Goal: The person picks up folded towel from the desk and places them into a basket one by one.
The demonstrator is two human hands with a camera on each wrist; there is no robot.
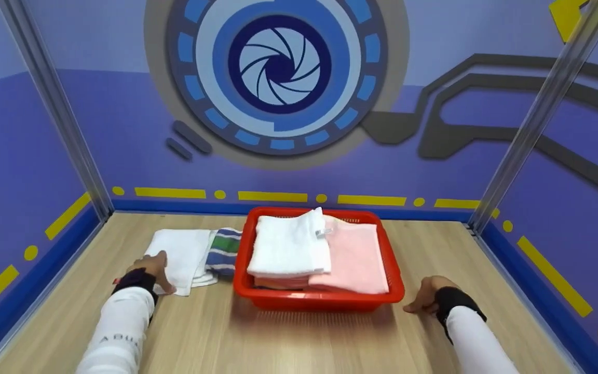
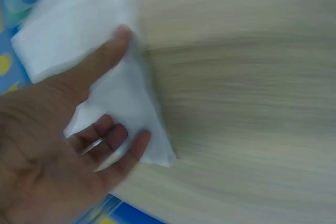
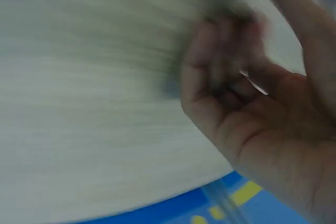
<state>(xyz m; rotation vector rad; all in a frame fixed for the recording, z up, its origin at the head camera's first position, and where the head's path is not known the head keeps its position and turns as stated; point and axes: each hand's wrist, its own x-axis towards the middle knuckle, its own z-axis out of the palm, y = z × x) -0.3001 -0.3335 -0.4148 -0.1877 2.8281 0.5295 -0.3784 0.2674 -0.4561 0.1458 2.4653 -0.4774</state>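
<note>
In the head view my left hand [image 1: 149, 270] is at the left edge of a folded white towel [image 1: 177, 254] on the table. The left wrist view shows its thumb and fingers spread apart over the white cloth [image 2: 123, 90]; whether they touch it I cannot tell. Beside it a striped towel [image 1: 225, 249] in green, blue and white lies partly hidden by a red basket [image 1: 320, 304]. A white towel [image 1: 288, 244] and a pink towel [image 1: 356, 254] lie folded in the basket. My right hand [image 1: 429, 293] hovers right of the basket, fingers loosely curled round nothing.
The wooden table [image 1: 185, 337] carries the basket near its back side. Printed blue and purple panels [image 1: 122, 114] wall it in at the back and both sides, with metal posts [image 1: 548, 109] at the corners. More folded cloth shows under the white towel in the basket.
</note>
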